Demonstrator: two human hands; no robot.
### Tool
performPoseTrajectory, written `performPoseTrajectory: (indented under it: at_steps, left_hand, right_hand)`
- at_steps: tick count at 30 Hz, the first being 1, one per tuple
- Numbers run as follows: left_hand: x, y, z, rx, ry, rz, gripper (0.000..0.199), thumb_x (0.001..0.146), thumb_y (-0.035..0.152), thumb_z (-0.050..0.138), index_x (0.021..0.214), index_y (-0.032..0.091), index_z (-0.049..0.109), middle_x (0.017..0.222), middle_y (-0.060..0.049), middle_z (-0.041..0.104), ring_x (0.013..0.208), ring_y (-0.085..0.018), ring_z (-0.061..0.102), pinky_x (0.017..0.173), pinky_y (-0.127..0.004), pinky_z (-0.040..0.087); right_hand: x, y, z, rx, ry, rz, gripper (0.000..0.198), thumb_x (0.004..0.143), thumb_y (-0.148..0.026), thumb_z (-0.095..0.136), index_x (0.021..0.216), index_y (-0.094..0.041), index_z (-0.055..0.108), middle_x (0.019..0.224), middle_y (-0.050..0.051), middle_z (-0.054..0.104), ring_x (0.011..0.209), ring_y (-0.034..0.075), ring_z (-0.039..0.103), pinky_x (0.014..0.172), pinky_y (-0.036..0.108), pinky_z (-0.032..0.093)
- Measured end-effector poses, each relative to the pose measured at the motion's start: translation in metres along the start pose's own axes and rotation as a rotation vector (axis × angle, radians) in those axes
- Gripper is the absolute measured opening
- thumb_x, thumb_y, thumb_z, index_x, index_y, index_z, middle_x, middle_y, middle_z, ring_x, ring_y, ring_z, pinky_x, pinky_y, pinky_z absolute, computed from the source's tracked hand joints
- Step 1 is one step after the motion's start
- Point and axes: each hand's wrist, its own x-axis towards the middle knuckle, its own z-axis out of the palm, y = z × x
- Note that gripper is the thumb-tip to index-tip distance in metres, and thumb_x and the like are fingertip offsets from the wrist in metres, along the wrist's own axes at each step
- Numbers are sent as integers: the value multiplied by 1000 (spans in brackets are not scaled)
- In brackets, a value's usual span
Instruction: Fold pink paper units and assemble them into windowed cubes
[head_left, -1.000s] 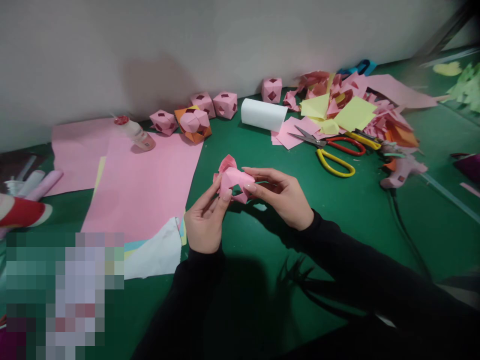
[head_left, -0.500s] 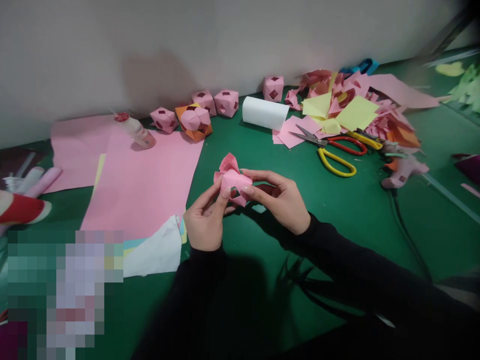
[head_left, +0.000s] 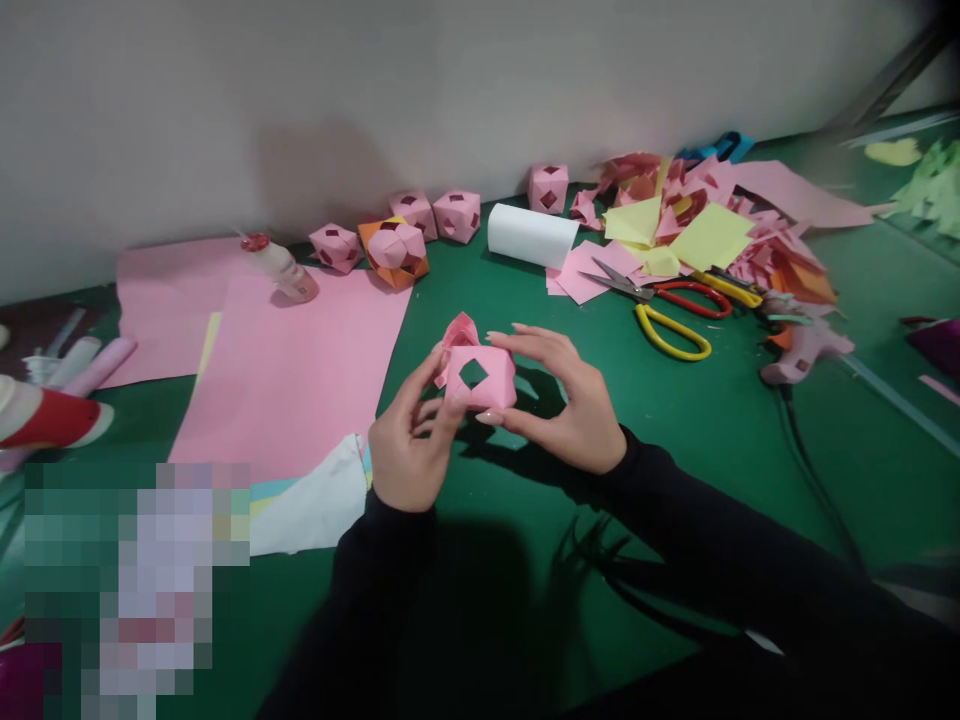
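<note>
A pink folded-paper cube with a diamond-shaped hole is held above the green tabletop. Its left end is still loose, with flaps curling up. My left hand pinches it from the left, thumb at the lower front and index finger behind. On the other side my right hand spans its right end, thumb at the bottom edge and fingertips at the top edge. Several finished pink paper cubes stand along the wall behind, one of them by an orange paper piece.
Pink paper sheets lie at left with a small bottle on them. A white paper roll, scissors and a heap of paper scraps lie at back right. A glue gun with a cord lies right. A red-and-white cup lies far left.
The paper cube has been turned so its diamond hole faces up toward me. My right hand's fingers have spread from a pinch to a wider hold at its right end.
</note>
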Motion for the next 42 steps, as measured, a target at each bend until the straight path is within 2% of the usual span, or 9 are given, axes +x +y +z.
performPoseTrajectory:
  at_steps: [4,7,13,21,25,29,32,38,42]
  left_hand:
    - [3,6,-9,-10,-163,146,68,72,31,85,136,29,62,147,-7,57,135,-30,53,102,-35,53]
    - [3,8,-8,-86,-209,117,64,74,26,83,135,31,62,148,-5,55,142,-28,45,116,-40,41]
    - [4,11,-6,-146,-223,77,53,75,24,83,125,29,69,138,-6,64,134,-27,54,113,-41,44]
    - [8,6,-8,-311,-276,20,49,77,35,81,125,30,70,142,-8,61,135,-28,53,109,-40,48]
    - [7,4,-4,-399,-279,11,46,81,37,78,125,30,70,144,-8,59,137,-28,52,111,-40,47]
    - [6,7,-2,-418,-298,25,43,80,34,79,123,31,71,144,-7,59,137,-28,52,112,-41,46]
    - [6,9,-2,-400,-296,21,44,79,30,80,122,31,71,141,-8,61,137,-28,51,112,-40,47]
    - [6,11,-3,-366,-285,13,48,76,23,82,122,31,72,140,-6,63,137,-28,51,111,-39,48]
    - [6,10,-2,-383,-279,35,46,78,25,81,122,29,72,138,-7,64,134,-27,54,109,-35,50]
  right_hand:
    - [4,1,-5,236,-66,181,54,77,-39,81,127,-33,65,138,4,64,136,28,50,113,50,39]
    - [5,4,-6,282,-97,168,54,74,-38,84,125,-33,67,140,5,61,138,28,48,116,52,34]
    - [4,8,-3,323,-136,177,56,74,-36,84,127,-35,66,141,6,59,137,27,48,115,51,36]
    - [4,7,-3,369,-146,199,58,75,-38,84,129,-38,65,143,3,60,140,27,45,116,52,34]
    - [4,7,-2,504,-181,227,58,79,-44,79,134,-38,62,148,2,56,143,27,43,117,52,34]
    - [5,8,-1,647,-208,242,54,86,-44,72,138,-37,58,151,3,52,137,26,52,113,48,43]
    - [5,8,-2,637,-210,260,56,85,-44,74,138,-37,58,151,3,52,135,26,53,113,47,43]
    - [5,10,-2,597,-219,242,56,84,-36,76,138,-39,58,153,-1,49,145,24,42,121,47,33]
    - [4,11,-1,574,-193,213,62,85,-39,75,143,-37,52,154,3,48,143,26,44,115,48,40]
